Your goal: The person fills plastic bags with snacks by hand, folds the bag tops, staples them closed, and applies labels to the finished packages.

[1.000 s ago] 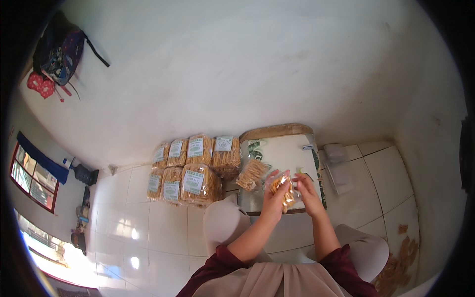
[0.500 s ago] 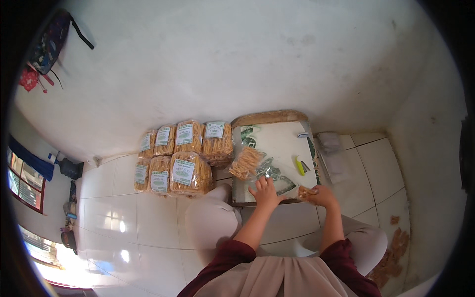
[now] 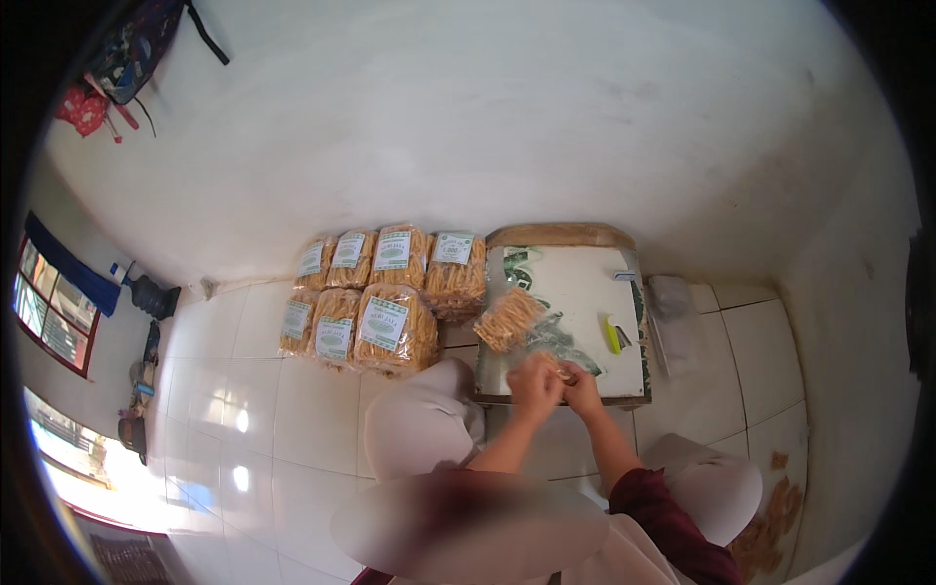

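Note:
In front of me both hands meet above the near edge of a low table [image 3: 583,292]. A small clear packet of brown snack sticks [image 3: 552,365] lies between them, mostly covered by the fingers. My right hand [image 3: 582,387] is closed on it. My left hand [image 3: 535,388], somewhat blurred, has its fingers bent round the packet's other side. Just beyond the left hand, a clear bag of stick snacks [image 3: 509,319] rests on the tabletop. A lime-green stapler [image 3: 613,334] lies farther right.
Left of the table stand several large labelled bags of stick snacks [image 3: 397,330]. A small blue-and-white box [image 3: 624,276] sits at the table's far right. Clear plastic bags [image 3: 670,297] lie right of the table, and brown pieces [image 3: 775,512] on the tiled floor.
My right hand has moved left with the small packet, and my left hand has come over to meet it. The view has shifted, so the table and bags appear farther right.

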Demonstrator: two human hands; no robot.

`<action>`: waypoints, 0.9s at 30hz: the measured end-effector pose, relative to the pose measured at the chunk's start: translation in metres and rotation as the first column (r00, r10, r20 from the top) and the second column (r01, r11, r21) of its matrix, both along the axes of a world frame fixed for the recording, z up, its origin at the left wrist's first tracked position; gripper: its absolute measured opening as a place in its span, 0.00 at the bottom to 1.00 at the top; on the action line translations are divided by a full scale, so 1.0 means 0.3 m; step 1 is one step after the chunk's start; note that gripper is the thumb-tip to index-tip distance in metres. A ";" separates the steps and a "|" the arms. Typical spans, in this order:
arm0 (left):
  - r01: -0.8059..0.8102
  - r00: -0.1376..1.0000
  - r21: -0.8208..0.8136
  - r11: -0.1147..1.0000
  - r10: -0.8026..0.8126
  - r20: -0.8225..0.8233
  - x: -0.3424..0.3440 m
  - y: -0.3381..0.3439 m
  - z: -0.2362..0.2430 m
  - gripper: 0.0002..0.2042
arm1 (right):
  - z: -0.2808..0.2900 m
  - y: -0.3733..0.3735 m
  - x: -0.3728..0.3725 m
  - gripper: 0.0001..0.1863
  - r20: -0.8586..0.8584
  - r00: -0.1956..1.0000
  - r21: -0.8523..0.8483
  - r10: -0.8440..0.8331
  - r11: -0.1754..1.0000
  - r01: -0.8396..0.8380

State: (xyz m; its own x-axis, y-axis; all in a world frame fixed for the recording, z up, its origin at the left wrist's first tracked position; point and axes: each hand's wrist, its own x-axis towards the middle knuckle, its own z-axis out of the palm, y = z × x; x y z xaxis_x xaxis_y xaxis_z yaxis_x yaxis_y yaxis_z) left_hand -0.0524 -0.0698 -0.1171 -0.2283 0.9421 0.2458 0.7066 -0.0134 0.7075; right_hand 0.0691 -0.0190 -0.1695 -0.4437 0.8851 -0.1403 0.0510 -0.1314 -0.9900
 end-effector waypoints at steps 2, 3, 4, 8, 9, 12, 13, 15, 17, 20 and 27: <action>-0.434 0.889 0.006 0.901 0.427 0.166 -0.137 0.072 -0.078 0.15 | -0.004 -0.018 -0.030 0.24 0.145 0.988 0.036 0.055 0.998 -0.061; -0.527 0.782 -0.114 0.842 0.533 0.322 -0.180 0.088 -0.123 0.18 | 0.008 -0.024 -0.039 0.24 0.173 0.984 0.213 0.036 0.974 -0.073; -0.587 0.634 -0.248 0.771 0.628 0.451 -0.218 0.101 -0.166 0.21 | 0.023 -0.034 -0.051 0.24 0.195 0.981 0.382 0.015 0.920 -0.090; -0.559 0.392 -0.034 0.829 0.300 0.870 -0.299 0.172 -0.382 0.31 | -0.020 -0.045 -0.182 0.22 0.043 0.996 0.335 0.079 0.938 -0.089; -0.558 0.376 -0.070 0.827 0.327 0.867 -0.277 0.184 -0.375 0.32 | -0.002 -0.044 -0.189 0.22 0.113 0.992 0.449 0.054 0.888 -0.099; -0.465 0.335 -0.201 0.862 0.381 0.862 -0.127 0.187 -0.245 0.36 | -0.033 0.007 -0.178 0.22 0.014 1.000 0.258 -0.014 0.966 0.010; -0.442 0.347 -0.199 0.875 0.372 0.861 -0.130 0.174 -0.228 0.37 | -0.030 0.015 -0.207 0.17 -0.038 0.999 0.195 -0.014 0.980 0.021; -0.386 0.370 -0.189 0.903 0.339 0.865 -0.120 0.171 -0.207 0.38 | -0.033 0.041 -0.246 0.15 -0.134 0.990 0.069 -0.045 0.996 0.055; -0.316 0.330 -0.181 0.932 0.286 0.900 -0.134 0.181 -0.215 0.40 | -0.035 0.088 -0.281 0.13 -0.339 0.928 -0.363 -0.157 0.931 0.025; -0.283 0.417 -0.168 0.944 0.279 0.865 -0.126 0.222 -0.249 0.41 | -0.117 0.142 -0.291 0.15 -0.277 0.958 -0.034 -0.076 0.997 0.070; -0.280 0.166 -0.186 0.942 0.238 0.957 -0.104 0.221 -0.201 0.39 | -0.045 0.134 -0.168 0.24 0.198 0.970 0.575 0.143 0.784 -0.233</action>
State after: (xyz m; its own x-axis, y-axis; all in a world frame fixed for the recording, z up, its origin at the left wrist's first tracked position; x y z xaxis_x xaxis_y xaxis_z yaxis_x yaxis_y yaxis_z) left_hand -0.0837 -0.0037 -0.1775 -0.5338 0.7750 -0.3383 -0.5476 -0.0120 0.8366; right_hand 0.0188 0.0213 -0.1831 -0.6262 0.7154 0.3100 0.1527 0.5024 -0.8510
